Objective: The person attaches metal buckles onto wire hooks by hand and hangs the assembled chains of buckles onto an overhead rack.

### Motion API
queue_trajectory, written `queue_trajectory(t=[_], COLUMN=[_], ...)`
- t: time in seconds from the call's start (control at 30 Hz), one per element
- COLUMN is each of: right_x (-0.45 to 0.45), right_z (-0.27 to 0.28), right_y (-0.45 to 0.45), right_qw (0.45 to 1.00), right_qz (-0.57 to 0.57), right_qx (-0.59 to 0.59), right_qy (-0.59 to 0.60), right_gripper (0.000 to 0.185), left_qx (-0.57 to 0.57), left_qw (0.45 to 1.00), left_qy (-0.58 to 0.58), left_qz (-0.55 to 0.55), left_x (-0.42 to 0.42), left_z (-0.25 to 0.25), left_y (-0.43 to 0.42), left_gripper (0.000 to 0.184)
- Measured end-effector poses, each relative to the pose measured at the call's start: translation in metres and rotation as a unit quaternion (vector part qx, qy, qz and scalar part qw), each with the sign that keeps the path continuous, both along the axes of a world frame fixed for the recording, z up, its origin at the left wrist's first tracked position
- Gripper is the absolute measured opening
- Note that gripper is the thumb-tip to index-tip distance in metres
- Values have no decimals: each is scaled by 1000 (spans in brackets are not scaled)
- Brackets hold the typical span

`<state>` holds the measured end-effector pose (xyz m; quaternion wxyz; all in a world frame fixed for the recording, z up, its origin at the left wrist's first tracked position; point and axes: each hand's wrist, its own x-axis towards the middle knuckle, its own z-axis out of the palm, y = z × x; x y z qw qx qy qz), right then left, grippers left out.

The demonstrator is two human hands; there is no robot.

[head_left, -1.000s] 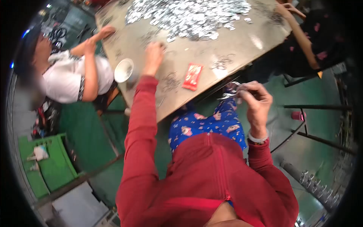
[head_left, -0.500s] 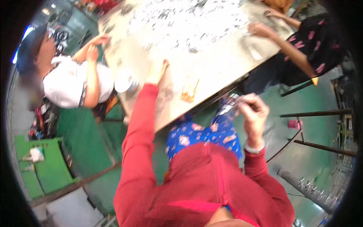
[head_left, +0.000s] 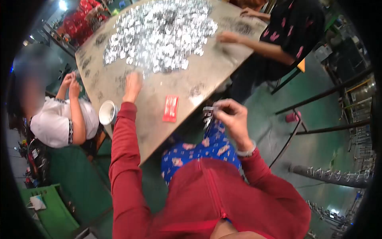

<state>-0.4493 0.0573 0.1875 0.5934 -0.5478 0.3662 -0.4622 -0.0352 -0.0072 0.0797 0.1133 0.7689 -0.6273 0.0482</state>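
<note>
My left hand [head_left: 133, 85] reaches over the table [head_left: 147, 133], close to the near edge of a large pile of shiny metal pieces [head_left: 159, 36]. It is blurred, and its fingertips cannot be made out. Past the table's front edge, above my lap, my right hand [head_left: 233, 115] pinches some shiny metal pieces [head_left: 207, 115] that hang from thumb and fingers. Between the two hands a red packet [head_left: 170, 108] lies on the table. A white cup [head_left: 107, 112] stands at the table's left edge, below and left of my left hand.
A person in white [head_left: 59, 123] sits at the left with hands together. Another person in dark clothing [head_left: 294, 32] reaches onto the table from the right. Small dark rings [head_left: 242, 28] lie scattered on the tabletop. Stool legs [head_left: 334, 127] and a pink object [head_left: 293, 116] are at the right.
The view has shifted, so the table sits further left. My left hand is now by the pile's near edge. My right hand still holds the shiny pieces. The person in white has raised their joined hands.
</note>
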Motion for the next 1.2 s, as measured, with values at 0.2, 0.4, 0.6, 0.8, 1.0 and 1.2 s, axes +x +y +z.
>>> queue_trajectory(t=[0.2, 0.4, 0.6, 0.8, 1.0, 1.2], right_x=[2, 8, 13, 16, 116, 167], right_z=[-24, -24, -22, -16, -84, -121], right_y=[3, 6, 6, -78, -199, -225], right_qw=[999, 998, 993, 954, 811, 913], right_qz=[-20, -50, -24, -24, 27, -9], right_qx=[44, 24, -104, -119, -195, -133], right_qy=[4, -8, 58, 274, 551, 385], right_gripper=[14, 12, 12, 31, 50, 29], left_qx=[-70, -212, -270, -226, -208, -226], left_qw=[813, 865, 845, 841, 826, 806], left_qy=[549, 407, 421, 461, 507, 531], left_qz=[-180, -202, -190, -168, -131, -128], left_x=[-207, -262, -264, -249, -247, -244], left_z=[122, 91, 92, 85, 78, 78], left_y=[94, 113, 107, 104, 116, 124], left_gripper=[13, 10, 10, 7, 7, 6])
